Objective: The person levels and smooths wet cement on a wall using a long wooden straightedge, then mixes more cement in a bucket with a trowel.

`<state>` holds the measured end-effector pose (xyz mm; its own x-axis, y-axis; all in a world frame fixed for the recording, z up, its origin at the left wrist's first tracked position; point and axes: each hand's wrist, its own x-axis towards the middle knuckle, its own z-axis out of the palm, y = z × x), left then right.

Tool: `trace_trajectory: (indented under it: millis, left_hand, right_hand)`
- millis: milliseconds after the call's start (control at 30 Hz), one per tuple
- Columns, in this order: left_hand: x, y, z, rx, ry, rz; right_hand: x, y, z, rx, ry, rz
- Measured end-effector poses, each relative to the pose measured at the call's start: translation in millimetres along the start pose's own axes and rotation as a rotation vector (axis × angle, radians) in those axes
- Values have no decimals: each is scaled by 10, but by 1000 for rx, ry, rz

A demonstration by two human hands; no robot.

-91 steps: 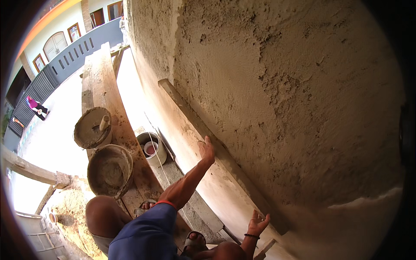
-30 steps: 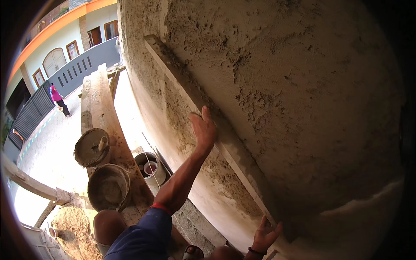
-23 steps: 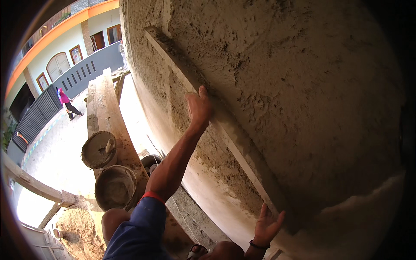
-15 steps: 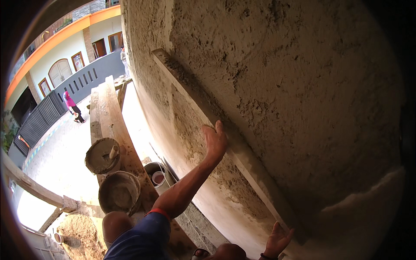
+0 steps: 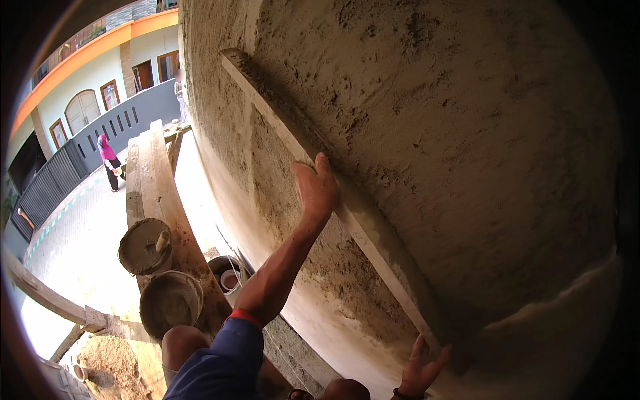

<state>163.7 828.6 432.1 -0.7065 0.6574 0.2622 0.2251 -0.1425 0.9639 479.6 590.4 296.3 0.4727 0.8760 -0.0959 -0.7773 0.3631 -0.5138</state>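
A long straightedge board (image 5: 373,241) lies slantwise against a rough, freshly plastered wall (image 5: 467,173). Plaster clings along its upper edge. About midway along the board, my left hand (image 5: 316,188) is closed around it, thumb over the top edge. My right hand (image 5: 421,371) holds the lower end, thumb and fingers on either side of it. The wall above the board looks smoother in places. Below the board, a coarser, pitted strip shows.
Wooden scaffold planks (image 5: 155,180) run along the left, bearing a mortar bucket (image 5: 135,257) with a handled tool and another mortar-coated bucket (image 5: 172,303). A third bucket (image 5: 215,268) stands beside the planks. Beyond are a sand pile (image 5: 110,360) and a person (image 5: 108,160) on the street.
Both hands have pushed the straightedge up along the wall, keeping their grip. The view has shifted a little, and the person on the street has moved slightly.
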Motion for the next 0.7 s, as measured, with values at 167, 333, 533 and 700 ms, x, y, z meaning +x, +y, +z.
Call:
trace_trajectory:
  millis: [167,333,533,700]
  left_hand:
    - [729,428,-129,-62,-59,-39]
    - [899,396,-84,-87,9,-45]
    - [416,316,6,-119,-96,-99]
    - [-557,-63,61,-172,-167,-110]
  right_hand:
    - [-104,62,837,179,-122,121]
    - [15,43,764,177,-161,155]
    - [9,-259,417,34,-318,97]
    - [-135,-681,-90,78,-150,48]
